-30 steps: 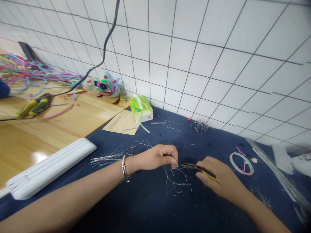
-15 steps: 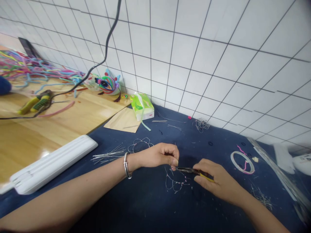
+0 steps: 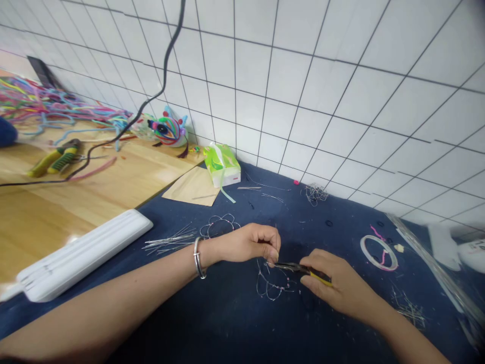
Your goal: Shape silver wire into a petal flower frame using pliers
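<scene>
My right hand (image 3: 328, 275) is closed around pliers (image 3: 291, 266) with dark jaws and a yellow handle. The jaw tips reach the fingertips of my left hand (image 3: 261, 243), which is closed in a pinch on a thin wire. Just below the pliers hangs or lies a looped wire shape (image 3: 273, 287) with small pink beads; whether it joins the pinched wire I cannot tell. Behind my left wrist, a second looped wire flower (image 3: 223, 218) with pink beads lies on the dark blue cloth (image 3: 212, 323).
Loose straight wires (image 3: 170, 240) lie left, beside a white power strip (image 3: 87, 253). Farther back are a brown paper sheet (image 3: 191, 188) and a green tissue pack (image 3: 223, 164). A wire tangle (image 3: 316, 193) is near the wall, a white ring spool (image 3: 362, 253) right. A black cable (image 3: 142, 108) crosses the left.
Both hands stay nearly in place. The pliers have shifted very slightly at my left fingertips, and the looped wire below has moved a little.
</scene>
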`<state>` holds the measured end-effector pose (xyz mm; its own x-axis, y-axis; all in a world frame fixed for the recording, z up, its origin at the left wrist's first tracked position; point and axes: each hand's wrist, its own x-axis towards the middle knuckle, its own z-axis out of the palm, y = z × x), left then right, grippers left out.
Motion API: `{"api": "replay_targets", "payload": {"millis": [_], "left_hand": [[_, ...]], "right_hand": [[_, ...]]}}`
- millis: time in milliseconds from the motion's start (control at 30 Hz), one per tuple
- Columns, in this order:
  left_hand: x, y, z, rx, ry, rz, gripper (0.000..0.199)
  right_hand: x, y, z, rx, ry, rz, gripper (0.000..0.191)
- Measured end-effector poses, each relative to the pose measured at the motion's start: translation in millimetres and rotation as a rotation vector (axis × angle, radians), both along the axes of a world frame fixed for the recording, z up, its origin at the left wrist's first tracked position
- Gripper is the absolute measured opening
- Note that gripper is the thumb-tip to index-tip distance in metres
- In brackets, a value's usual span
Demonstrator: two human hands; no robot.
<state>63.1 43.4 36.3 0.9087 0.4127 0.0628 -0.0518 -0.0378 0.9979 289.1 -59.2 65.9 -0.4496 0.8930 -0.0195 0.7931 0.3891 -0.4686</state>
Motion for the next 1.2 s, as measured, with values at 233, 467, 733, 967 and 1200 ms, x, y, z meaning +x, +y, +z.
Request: {"api": "replay_targets", "payload": {"millis": [233, 467, 733, 967, 1200], "left_hand": [[1, -1, 2.0, 0.036, 0.028, 0.029, 0.007], [1, -1, -1.1, 0.002, 0.025, 0.027, 0.007], [1, 0, -5.1, -0.005, 0.014, 0.036, 0.009], [3, 0, -7.8, -0.092, 0.006, 0.069, 0.010], [1, 1, -3.7, -0.113, 0.003, 0.083, 0.009]], "right_hand": [[-1, -1, -1.3, -0.018, 0.010, -0.021, 0.019], [0, 2, -5.5, -0.070, 0.037, -0.028, 0.019], [-2, 7, -8.9, -0.149, 0.069, -0.039, 0.024], [0, 11, -11.6, -0.221, 0.116, -0.061, 0.026], [0, 12, -10.2, -0.258, 0.128, -0.088, 0.026]]}}
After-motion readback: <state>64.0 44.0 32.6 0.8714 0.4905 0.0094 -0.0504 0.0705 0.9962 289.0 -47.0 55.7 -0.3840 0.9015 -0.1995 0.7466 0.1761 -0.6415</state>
